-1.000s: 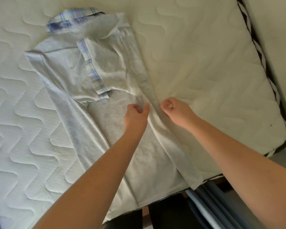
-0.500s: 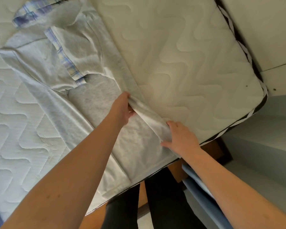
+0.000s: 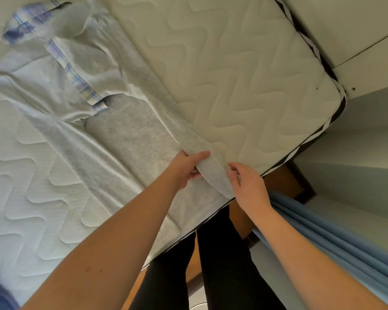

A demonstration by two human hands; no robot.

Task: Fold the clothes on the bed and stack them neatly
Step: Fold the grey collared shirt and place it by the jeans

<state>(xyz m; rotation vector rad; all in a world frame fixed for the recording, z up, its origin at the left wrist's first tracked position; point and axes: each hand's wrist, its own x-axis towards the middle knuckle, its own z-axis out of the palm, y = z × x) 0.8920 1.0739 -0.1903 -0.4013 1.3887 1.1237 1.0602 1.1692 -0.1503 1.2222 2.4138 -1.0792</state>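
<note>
A light grey polo shirt point(image 3: 126, 133) with a blue plaid collar and placket lies on the white quilted mattress point(image 3: 244, 86), its sides folded inward and its hem at the near edge. My left hand point(image 3: 188, 168) pinches the folded right edge of the shirt near the hem, thumb on top. Just to the right of that fold, my right hand point(image 3: 246, 186) hovers with its fingers loosely spread, fingertips close to the cloth and holding nothing.
The mattress edge with dark striped piping point(image 3: 300, 151) runs diagonally close to my hands. Below it are my dark trouser legs point(image 3: 211, 265), a wooden floor and a blue curtain point(image 3: 323, 238). A white wall panel point(image 3: 356, 41) stands at the upper right.
My left hand slid down the folded edge toward the hem. My right hand, which gripped the fold near the hem half a second ago, has let go and opened.
</note>
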